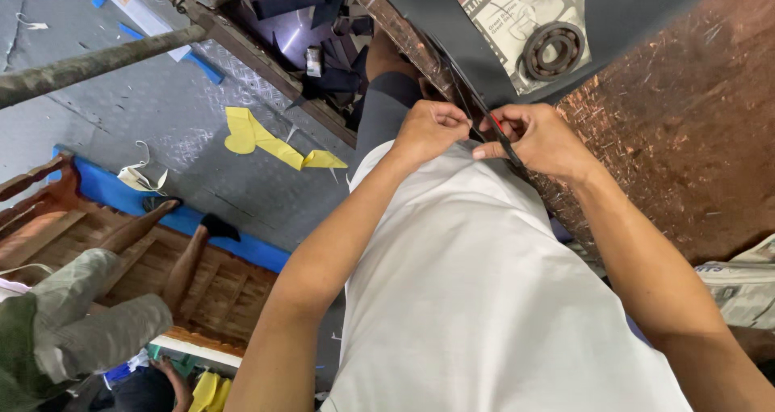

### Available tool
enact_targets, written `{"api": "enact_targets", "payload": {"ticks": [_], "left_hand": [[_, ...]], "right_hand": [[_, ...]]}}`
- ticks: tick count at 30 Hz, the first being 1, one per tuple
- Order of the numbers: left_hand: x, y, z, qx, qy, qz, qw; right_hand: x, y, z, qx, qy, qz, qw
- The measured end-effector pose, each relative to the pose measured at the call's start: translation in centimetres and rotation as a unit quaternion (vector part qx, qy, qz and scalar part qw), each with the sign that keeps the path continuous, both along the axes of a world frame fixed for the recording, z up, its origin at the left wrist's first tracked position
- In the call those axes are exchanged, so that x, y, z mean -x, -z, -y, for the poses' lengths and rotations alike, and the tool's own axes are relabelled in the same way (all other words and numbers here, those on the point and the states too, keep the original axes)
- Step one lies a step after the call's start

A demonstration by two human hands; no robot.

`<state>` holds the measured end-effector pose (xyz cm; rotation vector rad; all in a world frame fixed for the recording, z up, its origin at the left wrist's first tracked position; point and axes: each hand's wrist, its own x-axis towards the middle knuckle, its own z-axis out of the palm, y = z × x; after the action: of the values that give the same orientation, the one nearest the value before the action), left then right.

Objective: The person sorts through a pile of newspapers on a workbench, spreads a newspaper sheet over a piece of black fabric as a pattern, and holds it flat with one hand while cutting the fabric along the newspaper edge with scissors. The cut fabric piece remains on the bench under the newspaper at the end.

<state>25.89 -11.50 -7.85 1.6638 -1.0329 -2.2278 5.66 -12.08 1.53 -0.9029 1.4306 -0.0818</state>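
Over our white shirt (476, 283), our left hand (430, 129) pinches the dark sheet's (452, 37) edge at the table rim; our right hand (539, 140) grips scissors (502, 140). It seems thin, floppy; hold near the cut.

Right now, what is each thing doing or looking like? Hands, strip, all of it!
Left hand: closed, pinching the dark strip.
Right hand: closed around the dark strip.
Dark strip: held between both hands at the table edge.
Bearing: lying flat on paper.
Yellow scrap: lying crumpled on the floor.
Table: brown, scratched.
Another person's legs: resting on a wooden bench.
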Motion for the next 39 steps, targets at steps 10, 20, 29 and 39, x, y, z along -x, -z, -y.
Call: {"api": "enact_targets", "payload": {"ticks": [10, 20, 29, 39], "left_hand": [[-0.3, 0.8, -0.5, -0.012, 0.028, 0.015, 0.999], [-0.5, 0.6, -0.8, 0.002, 0.031, 0.042, 0.999], [-1.0, 2.1, -1.4, 0.067, 0.062, 0.085, 0.992], [-1.2, 2.1, -1.8, 0.044, 0.051, 0.088, 0.994]], "right_hand": [[-1.3, 0.4, 1.9, 0.036, -0.026, -0.013, 0.999], [-2.3, 0.4, 3.7, 0.031, -0.019, 0.007, 0.999], [-3.2, 1.9, 6.1, 0.069, -0.029, 0.057, 0.996], [-4.7, 1.9, 8.6, 0.069, -0.054, 0.029, 0.996]]}}
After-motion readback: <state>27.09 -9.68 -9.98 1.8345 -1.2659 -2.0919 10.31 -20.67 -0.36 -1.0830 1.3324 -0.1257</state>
